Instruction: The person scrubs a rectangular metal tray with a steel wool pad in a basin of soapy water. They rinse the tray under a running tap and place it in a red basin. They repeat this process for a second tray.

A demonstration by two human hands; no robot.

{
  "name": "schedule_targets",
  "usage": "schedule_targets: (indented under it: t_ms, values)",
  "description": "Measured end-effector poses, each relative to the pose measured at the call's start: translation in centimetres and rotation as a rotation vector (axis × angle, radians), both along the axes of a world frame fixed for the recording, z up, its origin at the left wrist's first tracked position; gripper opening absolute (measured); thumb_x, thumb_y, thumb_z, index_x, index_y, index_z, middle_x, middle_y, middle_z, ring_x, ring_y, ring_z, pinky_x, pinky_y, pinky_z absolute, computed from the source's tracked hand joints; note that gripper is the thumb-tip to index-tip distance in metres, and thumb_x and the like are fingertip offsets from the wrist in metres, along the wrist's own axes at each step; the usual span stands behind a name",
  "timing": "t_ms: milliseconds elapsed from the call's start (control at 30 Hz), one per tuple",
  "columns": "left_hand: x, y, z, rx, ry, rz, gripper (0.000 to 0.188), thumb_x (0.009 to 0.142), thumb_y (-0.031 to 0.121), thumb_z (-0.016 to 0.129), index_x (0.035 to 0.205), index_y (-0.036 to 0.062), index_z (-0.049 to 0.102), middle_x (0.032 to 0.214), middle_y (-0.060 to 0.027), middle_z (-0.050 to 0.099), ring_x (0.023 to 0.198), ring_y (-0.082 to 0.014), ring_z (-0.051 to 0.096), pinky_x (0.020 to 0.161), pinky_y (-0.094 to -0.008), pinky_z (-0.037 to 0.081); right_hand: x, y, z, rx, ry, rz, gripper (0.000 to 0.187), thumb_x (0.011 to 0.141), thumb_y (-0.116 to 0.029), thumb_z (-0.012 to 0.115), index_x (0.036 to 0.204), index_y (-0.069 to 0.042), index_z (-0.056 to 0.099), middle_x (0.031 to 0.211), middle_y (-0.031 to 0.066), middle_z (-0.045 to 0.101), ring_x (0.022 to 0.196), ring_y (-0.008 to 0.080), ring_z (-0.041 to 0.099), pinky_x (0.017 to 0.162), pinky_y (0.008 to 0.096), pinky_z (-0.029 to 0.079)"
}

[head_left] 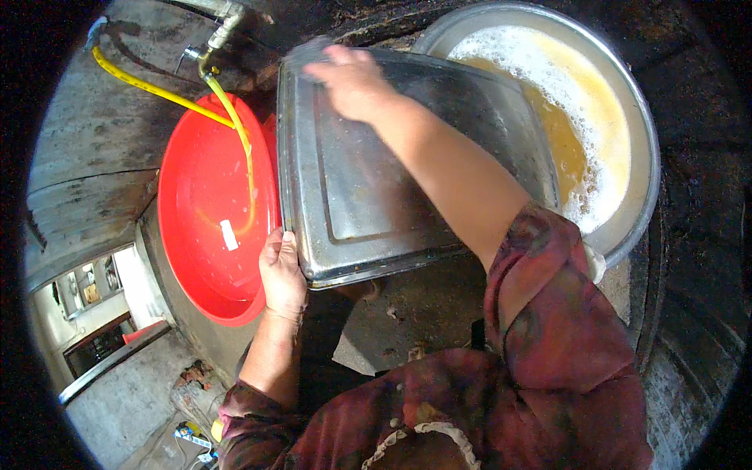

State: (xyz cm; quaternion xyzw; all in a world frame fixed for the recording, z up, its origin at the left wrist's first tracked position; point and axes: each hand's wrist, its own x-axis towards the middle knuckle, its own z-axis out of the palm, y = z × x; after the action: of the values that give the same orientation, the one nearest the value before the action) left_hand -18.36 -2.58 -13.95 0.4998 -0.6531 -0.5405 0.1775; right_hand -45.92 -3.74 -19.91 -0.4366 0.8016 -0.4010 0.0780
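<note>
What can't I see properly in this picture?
All in the head view:
Grey thing at the right hand: too blurred to name.
Left hand: some fingers hidden behind the tray.
Basin: bottom hidden by foam and murky water.
Bits at lower left: too small to tell.

At ten o'clock stands a flat, grey, stained wall (86, 133); near nine, bright light fills a pale rectangular opening (145, 282). Toward six lies a rough, grey-brown floor (407, 321).
</note>
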Motion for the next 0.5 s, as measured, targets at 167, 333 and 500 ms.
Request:
schedule_targets:
  t_ms: [167, 333, 500]
  values:
    - [-0.8, 0.3, 0.4, 0.067, 0.059, -0.058, 0.018, 0.094, 0.015, 0.046, 0.098, -0.0001, 0.055, 0.084, 0.0000, 0.056, 0.075, -0.0075, 0.049, 0.067, -0.0212, 0.042, -12.2, 14.0, -15.2, 0.198, 0.124, -0.325, 0.036, 0.079, -0.013, 0.054, 0.114, -0.021, 0.059, 0.120, 0.0202, 0.051, 0.113, 0.0336, 0.048, 0.096, 0.0370, 0.039]
    - [0.0, 0.1, 1.1, 0.105, 0.027, 0.080, 0.017, 0.094, 0.015, 0.047, 0.097, 0.0005, 0.055, 0.084, -0.0001, 0.056, 0.074, -0.0076, 0.050, 0.066, -0.0212, 0.043, -12.3, 33.2, -24.7, 0.608, -0.089, -0.604, 0.046, 0.079, -0.009, 0.044, 0.122, -0.022, 0.054, 0.134, 0.0119, 0.042, 0.119, 0.0319, 0.042, 0.099, 0.0369, 0.035]
    - [-1.1, -0.2, 0.7, 0.121, 0.041, -0.042, 0.017, 0.094, 0.016, 0.046, 0.097, 0.0021, 0.055, 0.084, -0.0010, 0.057, 0.075, -0.0081, 0.052, 0.067, -0.0224, 0.044, -13.1, 35.5, -28.2, 0.676, -0.317, -0.706, 0.042, 0.076, -0.011, 0.050, 0.117, -0.012, 0.056, 0.131, 0.0183, 0.043, 0.118, 0.0342, 0.043, 0.098, 0.0388, 0.036]
